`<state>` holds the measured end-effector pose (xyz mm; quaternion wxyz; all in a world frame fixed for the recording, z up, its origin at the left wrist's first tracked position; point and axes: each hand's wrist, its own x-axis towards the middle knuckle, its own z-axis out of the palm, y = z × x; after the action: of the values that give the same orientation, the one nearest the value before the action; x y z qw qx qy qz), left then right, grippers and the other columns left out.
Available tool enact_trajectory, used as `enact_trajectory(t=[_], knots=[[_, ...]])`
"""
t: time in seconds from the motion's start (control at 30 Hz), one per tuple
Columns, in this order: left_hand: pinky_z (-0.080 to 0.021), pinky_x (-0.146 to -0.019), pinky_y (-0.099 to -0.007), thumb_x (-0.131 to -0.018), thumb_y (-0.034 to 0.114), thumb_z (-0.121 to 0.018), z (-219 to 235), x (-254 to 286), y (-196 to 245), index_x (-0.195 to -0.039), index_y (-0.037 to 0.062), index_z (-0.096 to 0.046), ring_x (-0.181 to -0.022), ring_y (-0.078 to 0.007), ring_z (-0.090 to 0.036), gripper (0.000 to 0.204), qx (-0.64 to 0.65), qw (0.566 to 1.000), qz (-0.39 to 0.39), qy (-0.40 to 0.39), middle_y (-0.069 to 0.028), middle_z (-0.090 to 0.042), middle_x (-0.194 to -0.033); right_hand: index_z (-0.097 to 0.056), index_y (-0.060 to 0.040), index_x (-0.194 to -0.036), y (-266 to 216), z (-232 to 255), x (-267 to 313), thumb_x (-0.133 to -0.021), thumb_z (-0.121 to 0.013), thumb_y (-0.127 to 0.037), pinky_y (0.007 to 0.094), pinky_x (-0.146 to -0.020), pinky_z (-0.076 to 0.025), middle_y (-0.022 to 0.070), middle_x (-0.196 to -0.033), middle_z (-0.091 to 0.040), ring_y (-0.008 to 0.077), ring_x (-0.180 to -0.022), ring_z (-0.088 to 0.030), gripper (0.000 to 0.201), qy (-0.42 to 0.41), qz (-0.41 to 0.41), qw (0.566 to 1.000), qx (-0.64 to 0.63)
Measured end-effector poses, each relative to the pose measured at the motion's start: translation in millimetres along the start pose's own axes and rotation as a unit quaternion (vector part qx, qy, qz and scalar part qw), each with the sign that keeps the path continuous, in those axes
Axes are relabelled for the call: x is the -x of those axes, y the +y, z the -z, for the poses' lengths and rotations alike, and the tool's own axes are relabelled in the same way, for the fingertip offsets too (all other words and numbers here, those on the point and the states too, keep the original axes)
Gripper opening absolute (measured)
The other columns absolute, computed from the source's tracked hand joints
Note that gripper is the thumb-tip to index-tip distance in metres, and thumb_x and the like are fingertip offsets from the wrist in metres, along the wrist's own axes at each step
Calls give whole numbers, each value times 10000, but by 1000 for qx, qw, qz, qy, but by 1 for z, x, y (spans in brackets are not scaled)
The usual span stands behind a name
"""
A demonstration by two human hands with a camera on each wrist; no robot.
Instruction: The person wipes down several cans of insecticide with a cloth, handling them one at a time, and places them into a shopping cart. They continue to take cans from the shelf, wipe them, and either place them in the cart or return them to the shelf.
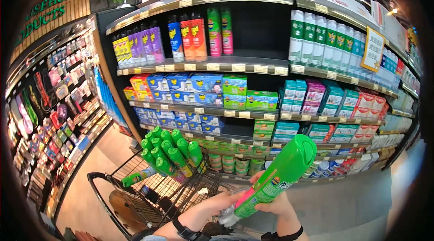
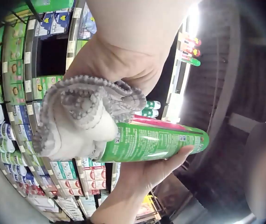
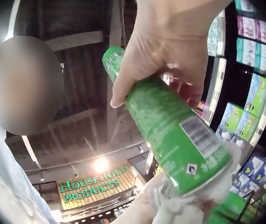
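A green spray can (image 1: 276,175) with a pink band is tilted in front of the person, cap up and to the right. The right hand (image 1: 276,204) grips its body; in the right wrist view that hand (image 3: 168,60) curls round the green can (image 3: 170,126). At the can's base the left hand (image 1: 226,201) holds a grey-white cloth (image 1: 229,217). Seen from the left wrist, the left hand (image 2: 116,63) has the bunched cloth (image 2: 79,121) against the bottom end of the can (image 2: 154,142). Its fingers are mostly hidden behind the cloth.
A wire cart (image 1: 151,195) at the lower left holds several upright green cans (image 1: 174,152) and one lying can (image 1: 138,176). Shelves (image 1: 246,68) of spray cans and boxes stand ahead. Hanging goods (image 1: 54,114) line the left wall, and grey floor (image 1: 348,195) shows at right.
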<state>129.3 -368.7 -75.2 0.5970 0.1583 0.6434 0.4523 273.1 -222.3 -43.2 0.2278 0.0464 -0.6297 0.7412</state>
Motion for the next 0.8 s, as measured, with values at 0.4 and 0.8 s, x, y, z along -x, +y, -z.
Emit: enact_trajectory(t=[0.4, 0.8], knots=[[-503, -688, -378, -937, 410, -529, 25, 42, -11, -1160, -42, -568, -759, -228, -644, 505, -208, 939, -132, 242, -125, -677, -843, -394, -31, -1261, 40, -25, -27, -712, -707, -16, 386, -839, -509, 143, -1070, -583, 243, -1001, -605, 632, 236, 68, 969, -23], [-172, -1108, -524, -762, 94, -689, 4, 67, 33, -1463, 95, -280, -1390, -505, -75, 812, -335, 687, -541, 350, -298, -23, -1518, -304, 6, -1359, 50, -85, -61, -1012, -302, -335, 372, -943, -408, 194, -1215, -513, 290, -1122, -523, 487, 71, 12, 979, 189]])
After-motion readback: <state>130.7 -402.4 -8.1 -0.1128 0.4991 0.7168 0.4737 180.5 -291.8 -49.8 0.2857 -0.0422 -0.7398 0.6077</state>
